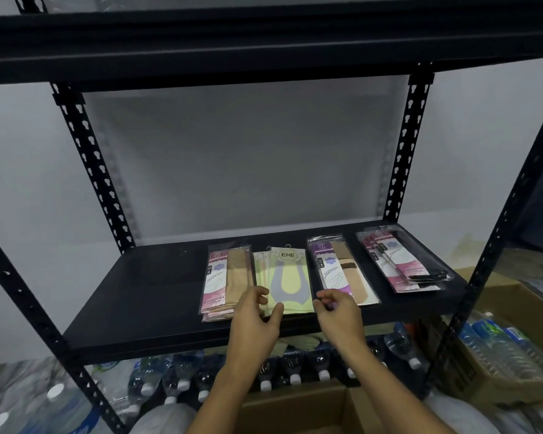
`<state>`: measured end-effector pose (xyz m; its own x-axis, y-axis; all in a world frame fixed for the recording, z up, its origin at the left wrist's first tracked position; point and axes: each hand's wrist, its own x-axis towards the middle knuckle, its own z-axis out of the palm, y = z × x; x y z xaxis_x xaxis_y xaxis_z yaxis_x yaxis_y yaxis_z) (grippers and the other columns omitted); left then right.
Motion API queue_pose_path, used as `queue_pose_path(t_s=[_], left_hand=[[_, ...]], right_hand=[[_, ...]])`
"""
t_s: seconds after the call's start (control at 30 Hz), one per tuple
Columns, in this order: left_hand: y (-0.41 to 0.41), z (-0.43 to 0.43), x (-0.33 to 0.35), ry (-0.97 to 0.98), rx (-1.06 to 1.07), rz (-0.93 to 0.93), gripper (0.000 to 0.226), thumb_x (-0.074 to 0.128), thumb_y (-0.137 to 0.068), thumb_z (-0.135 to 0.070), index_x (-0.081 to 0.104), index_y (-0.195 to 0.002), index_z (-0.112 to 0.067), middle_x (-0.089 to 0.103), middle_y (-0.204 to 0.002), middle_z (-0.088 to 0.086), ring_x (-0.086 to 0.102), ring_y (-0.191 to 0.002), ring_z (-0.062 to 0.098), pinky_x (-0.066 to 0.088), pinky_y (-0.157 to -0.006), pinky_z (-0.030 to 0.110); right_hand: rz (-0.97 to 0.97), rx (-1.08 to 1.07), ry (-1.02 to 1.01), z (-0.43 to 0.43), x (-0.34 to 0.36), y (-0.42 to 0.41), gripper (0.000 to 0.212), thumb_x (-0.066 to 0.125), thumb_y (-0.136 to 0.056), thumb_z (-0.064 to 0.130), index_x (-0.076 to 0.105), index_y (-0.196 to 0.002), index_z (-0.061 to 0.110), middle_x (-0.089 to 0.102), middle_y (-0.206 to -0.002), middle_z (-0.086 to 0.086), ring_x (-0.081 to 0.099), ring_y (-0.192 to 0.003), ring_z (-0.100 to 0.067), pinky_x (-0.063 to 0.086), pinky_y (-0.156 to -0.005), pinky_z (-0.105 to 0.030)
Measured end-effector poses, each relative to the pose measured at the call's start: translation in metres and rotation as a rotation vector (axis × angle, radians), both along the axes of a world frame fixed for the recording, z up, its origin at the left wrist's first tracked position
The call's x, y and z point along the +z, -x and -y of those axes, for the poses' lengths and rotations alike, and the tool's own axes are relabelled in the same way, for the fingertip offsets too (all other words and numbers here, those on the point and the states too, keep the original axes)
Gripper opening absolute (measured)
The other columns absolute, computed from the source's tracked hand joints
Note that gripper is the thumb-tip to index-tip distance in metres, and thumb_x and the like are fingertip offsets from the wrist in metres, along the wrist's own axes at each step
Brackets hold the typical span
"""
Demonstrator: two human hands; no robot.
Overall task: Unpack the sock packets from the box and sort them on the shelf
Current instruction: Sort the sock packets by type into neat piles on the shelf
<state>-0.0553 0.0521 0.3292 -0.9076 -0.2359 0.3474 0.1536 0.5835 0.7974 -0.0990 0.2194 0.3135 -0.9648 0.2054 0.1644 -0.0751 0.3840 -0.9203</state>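
Shelf [138, 292]: curled left hand [254, 313], right hand [339, 311] overlap sock packets [290, 277]; grip unclear.

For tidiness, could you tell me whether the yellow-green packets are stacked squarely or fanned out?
Fanned out: the yellow-green packets lie flat on the shelf, lower ones' edges showing left of the top one.

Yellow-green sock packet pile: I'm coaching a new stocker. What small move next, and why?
Probably square up the fanned yellow-green sock packet pile: its left edges splay, the left hand touches its near edge and the empty right hand hovers beside it.
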Motion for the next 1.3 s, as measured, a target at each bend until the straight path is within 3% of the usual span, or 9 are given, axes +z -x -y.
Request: queue_pose_path(t_s=[0.13, 0.37, 0.47, 0.6, 0.7, 0.8, 1.0, 1.1, 1.3], left_hand=[[-0.006, 0.017, 0.001, 0.018, -0.004, -0.074, 0.03, 0.069, -0.086, -0.037, 0.053, -0.112, -0.035, 0.054, -0.108, -0.024, 0.051, -0.102, -0.009, 0.04, -0.076, 0.004], [-0.015, 0.06, 0.002, -0.04, 0.092, -0.096, 0.028, 0.066, -0.084, -0.047, 0.053, -0.108, -0.044, 0.055, -0.112, -0.024, 0.052, -0.11, 0.004, 0.046, -0.098, 0.044], [-0.016, 0.081, 0.0, -0.072, 0.153, -0.085, 0.028, 0.068, -0.085, -0.042, 0.054, -0.109, -0.041, 0.054, -0.111, -0.022, 0.054, -0.108, 0.009, 0.048, -0.097, 0.049], [-0.009, 0.104, -0.003, -0.154, 0.205, -0.032, 0.03, 0.071, -0.084, -0.038, 0.053, -0.108, -0.037, 0.055, -0.107, -0.019, 0.058, -0.101, 0.005, 0.053, -0.088, 0.034], [0.002, 0.114, -0.008, -0.232, 0.223, 0.044, 0.038, 0.069, -0.086, -0.037, 0.053, -0.119, -0.027, 0.054, -0.112, -0.014, 0.057, -0.106, 0.009, 0.041, -0.074, 0.012], [0.017, 0.121, -0.01, -0.243, 0.204, 0.156, 0.053, 0.067, -0.088, -0.038, 0.049, -0.133, -0.017, 0.053, -0.123, -0.001, 0.056, -0.108, 0.014, 0.041, -0.079, 0.018], [0.04, 0.121, -0.011, -0.3, 0.112, 0.27, 0.032, 0.065, -0.089, -0.032, 0.06, -0.119, -0.023, 0.069, -0.111, -0.005, 0.061, -0.088, -0.002, 0.043, -0.069, 0.014], [0.043, 0.12, -0.013, -0.305, 0.084, 0.264, 0.022, 0.062, -0.09, -0.027, 0.063, -0.111, -0.032, 0.071, -0.106, -0.01, 0.062, -0.089, -0.004, 0.045, -0.071, 0.015], [0.042, 0.111, -0.011, -0.329, 0.076, 0.288, 0.033, 0.056, -0.091, -0.02, 0.061, -0.122, -0.031, 0.065, -0.094, -0.021, 0.06, -0.086, -0.004, 0.04, -0.062, 0.011]], right_hand=[[-0.055, 0.045, -0.039, 0.006, 0.004, -0.005, 0.012, 0.068, -0.085, 0.025, 0.066, -0.096, 0.024, 0.06, -0.096, 0.004, 0.06, -0.081, -0.007, 0.045, -0.072, -0.018], [-0.137, 0.155, -0.106, 0.03, 0.016, -0.014, 0.022, 0.068, -0.086, 0.032, 0.063, -0.106, 0.026, 0.055, -0.096, 0.008, 0.056, -0.071, -0.008, 0.046, -0.065, -0.018], [-0.131, 0.179, -0.122, 0.046, 0.021, -0.012, 0.025, 0.068, -0.085, 0.032, 0.064, -0.108, 0.021, 0.056, -0.096, 0.006, 0.056, -0.076, -0.008, 0.046, -0.067, -0.021], [-0.048, 0.206, -0.163, 0.071, 0.025, -0.001, 0.034, 0.067, -0.086, 0.034, 0.063, -0.113, 0.015, 0.06, -0.1, 0.001, 0.057, -0.085, -0.012, 0.045, -0.075, -0.024], [0.017, 0.233, -0.229, 0.09, 0.027, 0.01, 0.044, 0.063, -0.087, 0.038, 0.06, -0.121, 0.01, 0.063, -0.115, -0.005, 0.059, -0.097, -0.015, 0.043, -0.08, -0.022], [0.087, 0.254, -0.305, 0.108, 0.034, 0.021, 0.052, 0.061, -0.087, 0.039, 0.06, -0.121, 0.0, 0.065, -0.119, -0.014, 0.062, -0.105, -0.025, 0.047, -0.083, -0.026], [0.25, 0.283, -0.428, 0.128, 0.038, 0.037, 0.041, 0.059, -0.087, 0.043, 0.065, -0.085, 0.003, 0.063, -0.077, -0.007, 0.053, -0.059, -0.014, 0.038, -0.049, -0.023], [0.29, 0.303, -0.445, 0.133, 0.039, 0.041, 0.039, 0.058, -0.088, 0.04, 0.065, -0.081, 0.002, 0.06, -0.07, -0.004, 0.054, -0.059, -0.016, 0.037, -0.047, -0.022], [0.324, 0.349, -0.523, 0.146, 0.041, 0.042, 0.018, 0.054, -0.091, 0.026, 0.055, -0.086, 0.008, 0.055, -0.078, -0.003, 0.055, -0.074, -0.021, 0.033, -0.048, -0.023]])
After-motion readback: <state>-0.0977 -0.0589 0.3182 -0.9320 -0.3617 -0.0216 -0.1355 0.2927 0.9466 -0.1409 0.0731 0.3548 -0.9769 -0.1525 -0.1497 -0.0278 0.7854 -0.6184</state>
